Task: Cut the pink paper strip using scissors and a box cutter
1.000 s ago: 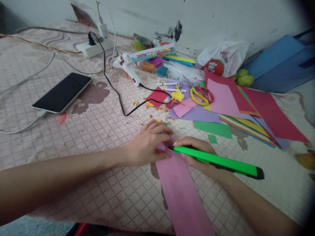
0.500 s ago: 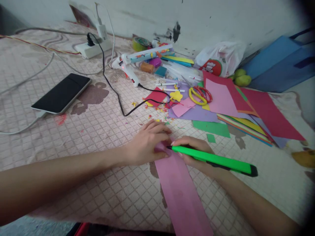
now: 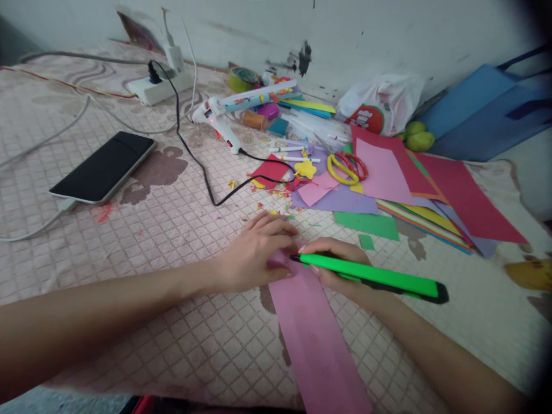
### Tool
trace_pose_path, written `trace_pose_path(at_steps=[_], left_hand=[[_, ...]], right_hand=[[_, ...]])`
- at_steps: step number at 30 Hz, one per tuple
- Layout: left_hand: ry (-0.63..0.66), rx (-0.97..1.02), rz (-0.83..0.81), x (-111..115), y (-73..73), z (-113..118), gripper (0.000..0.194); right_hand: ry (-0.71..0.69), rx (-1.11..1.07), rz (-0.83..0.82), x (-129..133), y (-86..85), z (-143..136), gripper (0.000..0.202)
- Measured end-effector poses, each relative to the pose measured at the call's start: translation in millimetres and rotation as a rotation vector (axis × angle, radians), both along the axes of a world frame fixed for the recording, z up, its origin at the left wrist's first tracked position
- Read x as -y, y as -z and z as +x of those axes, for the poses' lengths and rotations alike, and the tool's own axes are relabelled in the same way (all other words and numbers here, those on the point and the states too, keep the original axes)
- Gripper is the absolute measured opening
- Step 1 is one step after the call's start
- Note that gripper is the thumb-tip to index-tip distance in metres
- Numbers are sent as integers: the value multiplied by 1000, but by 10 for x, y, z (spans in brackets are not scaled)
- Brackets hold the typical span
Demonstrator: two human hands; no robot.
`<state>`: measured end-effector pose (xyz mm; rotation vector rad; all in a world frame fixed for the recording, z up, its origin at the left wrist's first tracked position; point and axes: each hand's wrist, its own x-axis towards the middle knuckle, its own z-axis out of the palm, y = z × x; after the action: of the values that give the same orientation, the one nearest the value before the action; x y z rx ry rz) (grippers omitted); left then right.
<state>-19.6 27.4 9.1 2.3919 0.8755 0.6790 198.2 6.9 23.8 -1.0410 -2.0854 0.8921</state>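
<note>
A long pink paper strip [image 3: 317, 333] lies on the quilted cloth, running from under my left hand to the near edge. My left hand [image 3: 259, 253] rests flat on its far end, fingers spread and thumb on the paper. In my right hand [image 3: 340, 259] is a bright green utility knife [image 3: 371, 273] with a black butt end, held low and slanting. Its dark tip touches or hovers just over the strip, close to my left thumb; which of these, I cannot tell.
Behind my hands are paper scraps, scissors [image 3: 342, 169], coloured sheets [image 3: 470, 201] and a white glue gun [image 3: 222, 123] with its black cord. A phone [image 3: 103, 167] charges at left near a power strip [image 3: 161, 86]. A blue bag [image 3: 487, 115] leans at the wall.
The view has shifted slightly, moving the background a little to the left. Both hands, the knife and the strip stay almost where they were.
</note>
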Motion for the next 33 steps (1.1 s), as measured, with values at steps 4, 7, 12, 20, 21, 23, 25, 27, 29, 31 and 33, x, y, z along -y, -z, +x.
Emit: trace_pose_path(at_steps=[4,7,12,20,21,23,25,27,29,31,33], left_hand=[[-3,19,-18,7,24,-15,30],[-3,101,-50,5,16,-32,27],[-77,164,-126,-59,-109,-13,17],[179,-142,-108,-315,-233,219,20],[209,-165,-107,-339,-233,249,16],[238,-203,-102,-365,-234,299,7],[235,-227,-94,-365,-242,330,2],[210,-229,-82,-354,-256,342,7],[208,-223,-66,-353,-273,338,21],[260,-232,-60,-371,-289,328,27],[329,-249,-69,-400,-298,321,17]], right_hand=[[141,-82,-15,17,-43,42,15],[246,-217,-110,33,-36,105,12],[374,-461,-392,27,6,211,15],[442,-636,-458,-29,-48,275,17],[443,-648,-452,-29,-58,282,17],[437,-657,-436,-27,-75,298,16],[426,-655,-415,-24,-89,313,15],[414,-656,-409,-23,-102,325,16],[401,-660,-412,-23,-111,335,16],[393,-651,-403,-26,-114,343,16],[390,-630,-387,-34,-110,352,17]])
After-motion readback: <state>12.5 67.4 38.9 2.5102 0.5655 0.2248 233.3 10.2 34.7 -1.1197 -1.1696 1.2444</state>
